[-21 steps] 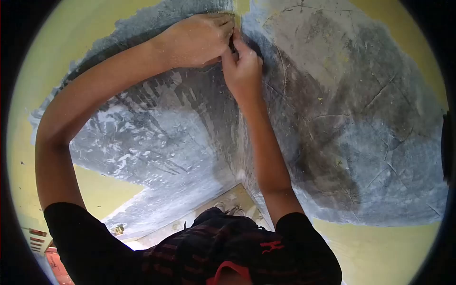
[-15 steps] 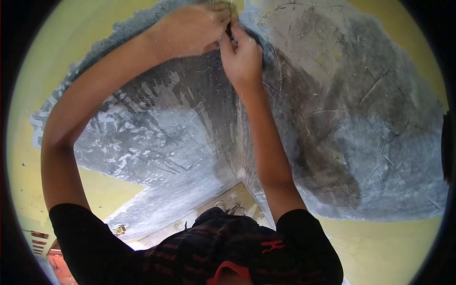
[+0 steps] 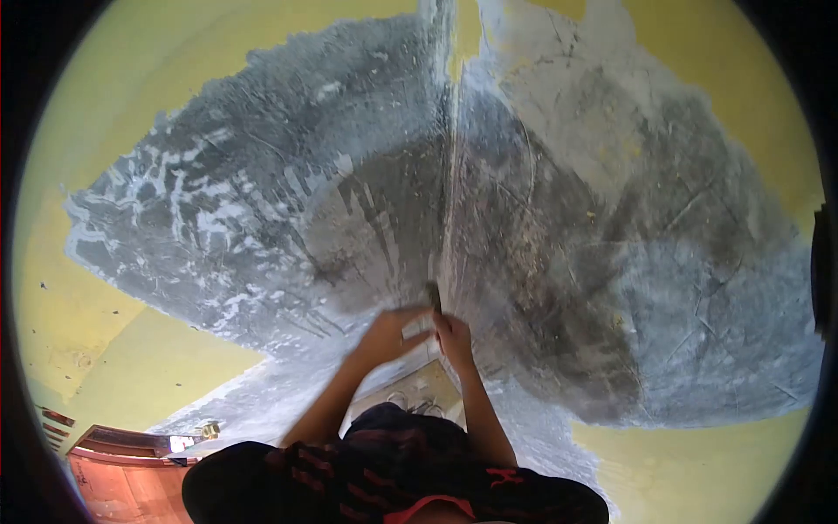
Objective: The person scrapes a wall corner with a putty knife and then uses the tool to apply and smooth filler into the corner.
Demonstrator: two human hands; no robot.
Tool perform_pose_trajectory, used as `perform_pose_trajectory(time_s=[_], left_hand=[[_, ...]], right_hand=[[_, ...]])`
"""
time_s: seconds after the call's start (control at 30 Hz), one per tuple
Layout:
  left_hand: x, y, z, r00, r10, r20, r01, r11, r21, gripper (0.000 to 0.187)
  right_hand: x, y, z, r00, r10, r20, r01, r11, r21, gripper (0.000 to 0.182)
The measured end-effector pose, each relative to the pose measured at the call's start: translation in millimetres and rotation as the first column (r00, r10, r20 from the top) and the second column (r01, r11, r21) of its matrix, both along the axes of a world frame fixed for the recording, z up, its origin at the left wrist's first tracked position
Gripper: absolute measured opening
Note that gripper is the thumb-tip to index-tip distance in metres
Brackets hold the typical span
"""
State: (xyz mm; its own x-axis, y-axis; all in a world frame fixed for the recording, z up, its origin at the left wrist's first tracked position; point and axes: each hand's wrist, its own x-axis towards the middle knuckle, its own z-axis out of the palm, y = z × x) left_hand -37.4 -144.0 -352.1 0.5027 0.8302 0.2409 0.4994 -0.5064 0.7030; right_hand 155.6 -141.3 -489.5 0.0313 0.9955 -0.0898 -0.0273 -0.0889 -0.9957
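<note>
My right hand is closed on a short, dark, narrow tool, whose upper end sticks up past the fingers. The rest of the tool is hidden in the grip, and I cannot tell its exact kind. Beside it, my left hand reaches across with fingers stretched and a gap below them, fingertips right at the tool and the right hand. A ring shows on one left finger. Both hands are low in front of my chest, before the wall corner, where scraped grey patches meet.
Yellow paint surrounds the bare grey plaster on both walls. Cracks cross the right wall. My feet stand on the floor in the corner. An orange-red door with a brass-coloured fitting is at lower left.
Both hands have come down from high on the corner to chest height, arms now bent close to my body. The dark tool now shows more clearly, and the upper corner is uncovered.
</note>
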Motion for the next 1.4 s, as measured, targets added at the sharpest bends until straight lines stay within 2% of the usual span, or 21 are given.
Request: perform_pose_trajectory(time_s=[0.03,0.1,0.13,0.2,0.27,0.33,0.4,0.43,0.5,0.63,0.7,0.8,0.93,1.03,1.1,1.13,1.2,1.27,1.33,1.37,1.4], left_hand=[[-1,-17,-19,1.0,-0.008,0.024,0.01,0.998,-0.055,0.047],[-1,-26,-32,0.997,-0.015,0.07,0.023,0.994,-0.103,0.046],[-7,-28,-32,0.997,-0.066,0.033,0.071,0.984,-0.165,0.046],[-11,-28,-30,0.993,-0.119,0.011,0.119,0.966,-0.23,0.047],[-12,-13,-17,0.995,-0.045,0.092,0.052,0.995,-0.083,0.045],[-5,-4,11,0.991,-0.024,0.134,0.041,0.992,-0.12,0.049],[7,6,29,0.98,-0.062,0.187,0.046,0.995,0.092,0.058],[15,10,36,0.979,-0.065,0.195,0.049,0.995,0.088,0.058],[31,17,48,0.945,-0.095,0.314,0.047,0.987,0.155,0.067],[55,35,69,0.905,-0.168,0.39,0.065,0.963,0.263,0.074],[61,38,82,0.871,-0.226,0.437,0.092,0.948,0.305,0.077],[72,50,98,0.831,-0.297,0.471,0.142,0.931,0.335,0.078],[81,57,116,0.783,-0.383,0.49,0.236,0.912,0.335,0.078],[87,61,123,0.804,-0.415,0.427,0.279,0.896,0.345,0.08],[92,65,123,0.817,-0.463,0.342,0.311,0.855,0.414,0.086],[94,67,123,0.808,-0.481,0.339,0.331,0.847,0.415,0.086],[95,71,122,0.754,-0.53,0.389,0.367,0.831,0.419,0.091],[93,80,122,0.732,-0.561,0.386,0.396,0.812,0.429,0.094],[92,92,123,0.702,-0.605,0.375,0.437,0.782,0.445,0.097],[90,98,123,0.7,-0.604,0.381,0.433,0.783,0.446,0.099],[87,105,123,0.698,-0.607,0.38,0.432,0.78,0.453,0.101]], right_hand=[[1,-10,-16,0.997,0.011,0.071,-0.011,1.0,-0.009,0.04],[3,-34,-10,0.985,-0.029,-0.173,-0.007,0.979,-0.204,0.034],[5,-40,-17,0.987,-0.025,-0.158,-0.007,0.979,-0.203,0.034],[6,-47,-26,0.995,-0.043,-0.092,0.039,0.998,-0.054,0.025],[4,-47,-2,0.986,-0.08,-0.144,0.074,0.996,-0.05,0.023],[1,-45,38,0.973,-0.118,-0.198,0.111,0.993,-0.048,0.026],[-3,-40,72,0.977,-0.168,-0.129,0.183,0.977,0.114,0.027],[0,-35,75,0.978,-0.172,-0.12,0.186,0.976,0.111,0.027],[8,-28,81,0.973,-0.194,-0.125,0.219,0.948,0.229,0.039],[7,-15,130,0.939,-0.28,-0.2,0.326,0.911,0.253,0.04],[17,-8,142,0.922,-0.386,-0.013,0.347,0.814,0.465,0.037],[22,-11,187,0.867,-0.488,0.1,0.372,0.767,0.523,0.036],[34,-14,207,0.797,-0.59,0.133,0.394,0.673,0.626,0.042],[32,-39,239,0.718,-0.667,0.198,0.488,0.686,0.54,0.04],[27,-51,267,0.579,-0.699,0.42,0.433,0.7,0.568,0.046],[23,-53,282,0.565,-0.712,0.417,0.449,0.689,0.568,0.046],[15,-53,312,0.394,-0.696,0.6,0.375,0.718,0.586,0.051],[8,-49,340,0.394,-0.73,0.559,0.361,0.682,0.636,0.053],[3,-47,364,0.309,-0.543,0.781,0.333,0.831,0.446,0.051],[6,-38,361,0.269,-0.61,0.745,0.205,0.792,0.575,0.049],[0,-30,360,0.257,-0.629,0.734,0.243,0.777,0.581,0.049]])
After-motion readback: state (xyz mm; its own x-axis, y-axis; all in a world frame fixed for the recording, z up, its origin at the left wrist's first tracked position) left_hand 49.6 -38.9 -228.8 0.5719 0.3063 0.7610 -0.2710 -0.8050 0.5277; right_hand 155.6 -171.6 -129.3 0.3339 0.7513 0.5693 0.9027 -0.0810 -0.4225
